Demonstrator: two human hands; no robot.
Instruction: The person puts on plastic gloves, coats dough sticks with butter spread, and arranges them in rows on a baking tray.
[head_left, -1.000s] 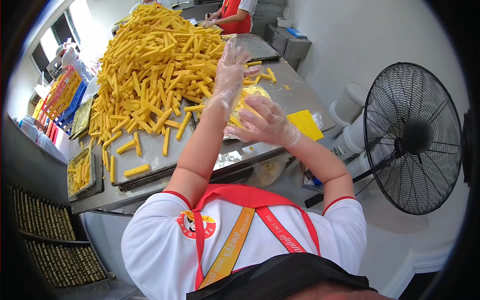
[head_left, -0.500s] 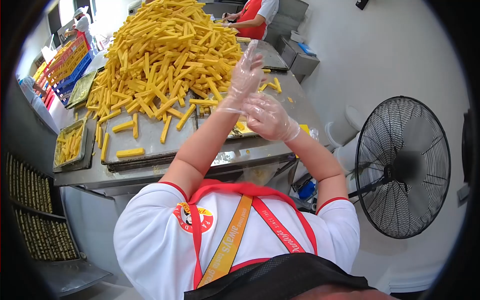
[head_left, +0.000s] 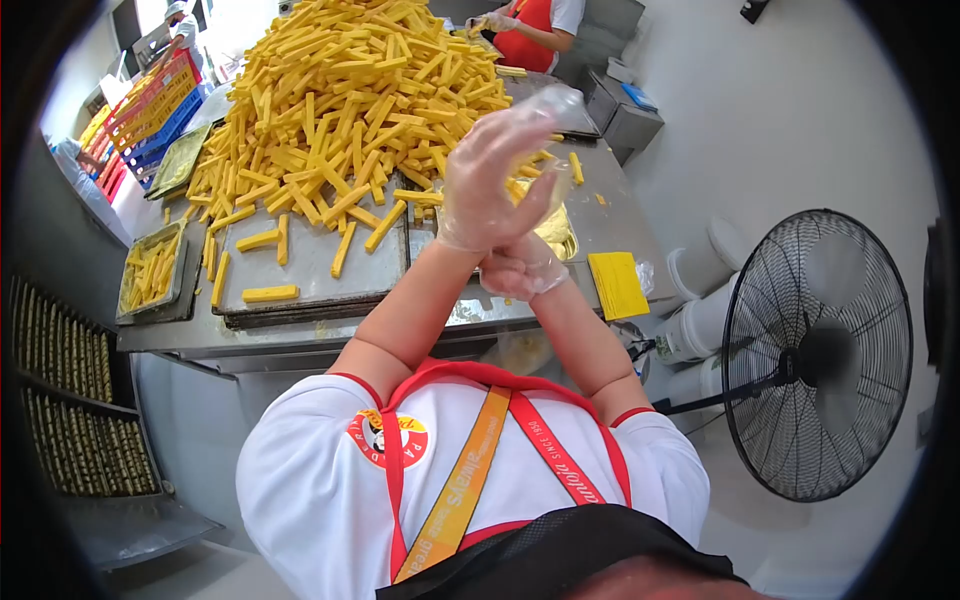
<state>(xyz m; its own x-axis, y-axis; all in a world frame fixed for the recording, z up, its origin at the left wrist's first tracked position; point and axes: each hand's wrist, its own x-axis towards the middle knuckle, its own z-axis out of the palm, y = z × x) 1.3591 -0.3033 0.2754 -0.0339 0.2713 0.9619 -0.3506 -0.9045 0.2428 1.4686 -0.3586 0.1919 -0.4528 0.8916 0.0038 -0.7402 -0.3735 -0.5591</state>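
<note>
Both of my hands wear clear plastic gloves and are raised over the near edge of the steel table. My left hand [head_left: 490, 185] is open, its fingers extended forward and the loose glove tips puffed out past them. Just below it, my right hand [head_left: 525, 268] is closed at my left wrist, its curled fingers on the cuff of the left glove; the fingertips are partly hidden. Beyond my hands rises a large heap of yellow food sticks [head_left: 350, 110]. A metal tray with yellow crumbs [head_left: 562, 240] lies partly behind my hands.
Flat baking trays [head_left: 310, 265] bear loose sticks, and a small tray [head_left: 180, 290] stands left. A yellow cloth [head_left: 617, 285] lies at the right table edge. A black fan [head_left: 820, 355] and white buckets [head_left: 708, 260] stand right. A co-worker in a red apron [head_left: 525, 40] works across the table.
My right hand has slid from beside the left hand to below its wrist. The left hand has turned and its fingers have spread. The yellow cloth shows more fully.
</note>
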